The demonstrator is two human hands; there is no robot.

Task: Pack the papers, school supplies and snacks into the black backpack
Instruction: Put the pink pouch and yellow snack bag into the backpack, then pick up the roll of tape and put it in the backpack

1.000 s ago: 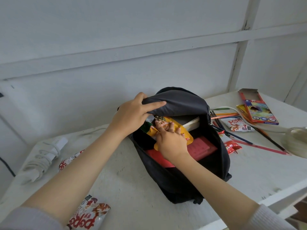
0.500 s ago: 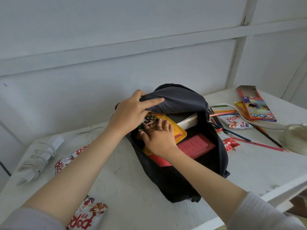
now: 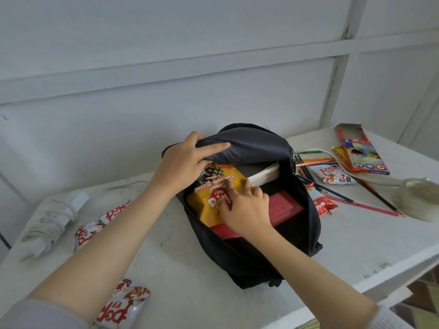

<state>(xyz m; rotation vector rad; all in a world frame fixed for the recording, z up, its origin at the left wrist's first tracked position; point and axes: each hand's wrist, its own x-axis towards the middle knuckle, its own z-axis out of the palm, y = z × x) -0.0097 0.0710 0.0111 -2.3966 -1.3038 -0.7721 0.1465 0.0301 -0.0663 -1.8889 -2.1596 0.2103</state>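
While the left hand (image 3: 183, 160) grips the black backpack (image 3: 251, 257) by its flap (image 3: 249, 146), the right hand (image 3: 244, 207) presses spread fingers (image 3: 231, 189) on the probably light, crushable biscuit packet (image 3: 206, 205), best held edgewise.

The black backpack (image 3: 256, 143) was made of soft, dull cloth. The yellow biscuit bag (image 3: 207, 207) was made of shiny plastic. The white table (image 3: 190, 269) was painted and scuffed. The pencil box (image 3: 364, 156) was made of glossy card.

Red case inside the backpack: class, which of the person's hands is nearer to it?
Right. The right hand rests on the yellow biscuit packet beside the red case; the left hand grips the backpack flap, farther back.
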